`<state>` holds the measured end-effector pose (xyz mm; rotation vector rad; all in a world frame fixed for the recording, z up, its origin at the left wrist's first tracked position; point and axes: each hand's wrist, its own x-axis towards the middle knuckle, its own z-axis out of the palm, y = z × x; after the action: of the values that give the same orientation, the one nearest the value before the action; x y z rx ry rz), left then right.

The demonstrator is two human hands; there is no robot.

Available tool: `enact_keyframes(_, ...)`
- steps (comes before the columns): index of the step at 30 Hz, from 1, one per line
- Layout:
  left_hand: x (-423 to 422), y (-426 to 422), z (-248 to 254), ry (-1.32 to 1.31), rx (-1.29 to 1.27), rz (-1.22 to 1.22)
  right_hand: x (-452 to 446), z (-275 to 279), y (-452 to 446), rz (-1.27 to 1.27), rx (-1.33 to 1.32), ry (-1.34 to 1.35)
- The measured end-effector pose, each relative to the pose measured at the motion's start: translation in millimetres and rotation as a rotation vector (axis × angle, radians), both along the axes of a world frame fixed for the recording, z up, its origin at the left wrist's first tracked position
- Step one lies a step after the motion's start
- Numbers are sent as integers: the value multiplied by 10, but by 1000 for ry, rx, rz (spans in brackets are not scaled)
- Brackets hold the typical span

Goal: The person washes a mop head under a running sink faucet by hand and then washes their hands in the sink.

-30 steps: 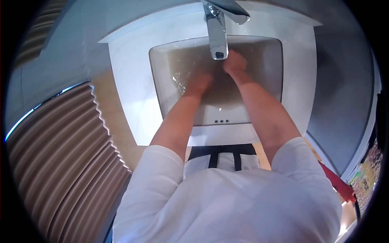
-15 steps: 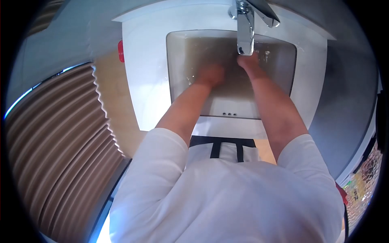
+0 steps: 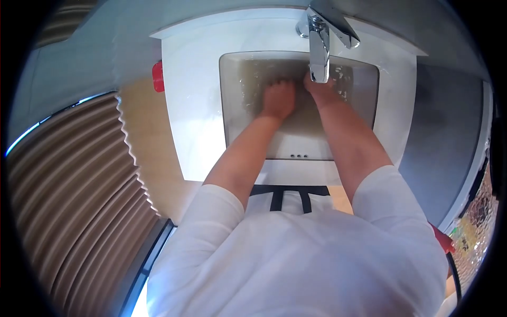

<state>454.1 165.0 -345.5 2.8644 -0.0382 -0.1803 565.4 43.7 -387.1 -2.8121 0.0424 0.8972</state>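
Note:
Both hands are down in a white sink basin (image 3: 245, 142) that holds murky grey-brown water (image 3: 303, 124). My left hand (image 3: 279, 98) is left of centre, its knuckles upward and its fingers curled down into the water. Whatever it grips, if anything, is hidden. My right hand (image 3: 311, 85) is close to its right, partly covered by the spout of the chrome faucet (image 3: 319, 58). The fingers of that hand are hidden by the spout and the cloudy water. A few bubbles float near the basin's sides.
A white countertop (image 3: 193, 105) surrounds the basin. The faucet's lever (image 3: 346, 34) points to the back right. A red object (image 3: 158, 76) is at the counter's left edge. Brown pleated blinds (image 3: 79, 195) hang on the left, and a grey panel (image 3: 443, 132) stands on the right.
My left hand has risen slightly in the water and its knuckles show more plainly. My right hand stays under the spout, shifted a little left. The camera view has moved slightly.

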Motion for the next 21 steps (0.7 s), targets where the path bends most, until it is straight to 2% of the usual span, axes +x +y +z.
enact_keyframes(2,221,-4,-18,638,-114,-27,40,11,61,-17,-31,21)
enact_keyframes(3,267,-30,-29,636,-118,-29,44,8,78,-23,-28,-5)
enact_keyframes(5,325,-107,-68,451,-186,286,37,-103,13,-25,-39,-31)
enact_keyframes(8,491,35,-318,604,-267,204,86,-380,-71,68,60,-123)
enact_keyframes(11,518,91,-566,672,-326,243,-42,-20,1,160,14,-107)
enact_keyframes(15,466,64,-290,657,-357,363,-56,166,53,186,-9,56)
enact_keyframes(18,516,83,-173,686,-343,354,-103,135,31,71,97,-71)
enact_keyframes(21,538,76,-185,788,-316,323,-122,28,14,98,204,-159)
